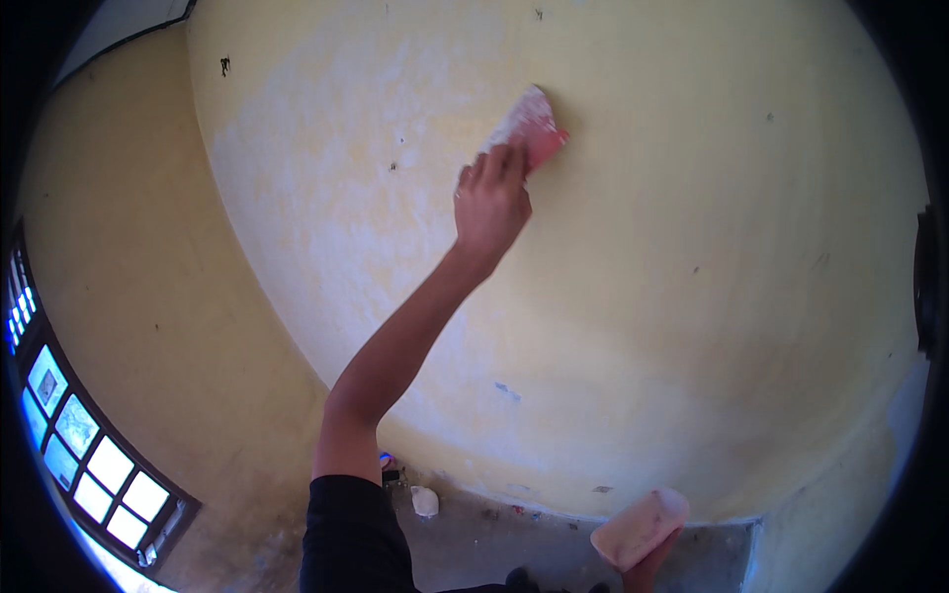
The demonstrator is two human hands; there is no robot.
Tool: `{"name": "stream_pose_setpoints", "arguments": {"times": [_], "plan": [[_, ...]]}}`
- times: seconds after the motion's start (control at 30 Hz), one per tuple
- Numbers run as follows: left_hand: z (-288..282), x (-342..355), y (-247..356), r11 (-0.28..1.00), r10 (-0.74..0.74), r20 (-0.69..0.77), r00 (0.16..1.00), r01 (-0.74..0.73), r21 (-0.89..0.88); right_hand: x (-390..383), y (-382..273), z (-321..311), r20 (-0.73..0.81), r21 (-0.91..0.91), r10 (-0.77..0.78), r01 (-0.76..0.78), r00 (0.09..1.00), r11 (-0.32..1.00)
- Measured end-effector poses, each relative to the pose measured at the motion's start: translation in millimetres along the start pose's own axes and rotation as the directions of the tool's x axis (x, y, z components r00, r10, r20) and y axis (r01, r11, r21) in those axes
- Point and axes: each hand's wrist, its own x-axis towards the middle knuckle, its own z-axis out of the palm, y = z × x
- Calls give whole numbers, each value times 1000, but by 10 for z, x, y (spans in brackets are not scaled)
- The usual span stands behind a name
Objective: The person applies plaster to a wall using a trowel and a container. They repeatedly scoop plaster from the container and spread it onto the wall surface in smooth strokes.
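My left hand is raised on an outstretched arm, its fingers closed round a red plastic scraper. White paste smears the scraper, which lies against the yellowish wall. Patchy white coating covers the wall to the left of the scraper. Low at the right, my right hand grips a pale pink, rounded rectangular slab-like piece from beneath. Whether that piece is a flat board or a shallow tray I cannot tell; most of the fingers are hidden behind it.
A side wall meets the coated one at the left, with a dark-framed window in it. On the grey floor by the wall's foot stand a small white bag-like object and some dark items. A dark fixture sits at the far right.
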Motion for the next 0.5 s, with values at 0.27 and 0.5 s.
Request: {"name": "stream_pose_setpoints", "arguments": {"times": [0.27,0.5], "plan": [[-710,-1577,517,276,-570,555,605,778,-564,29,-75,617,274,-5,6,-5,962,1000],[-1656,-3203,1594,-253,-487,873,35,951,-180,178,410,1029,326,405,376,-487,868,774]]}}
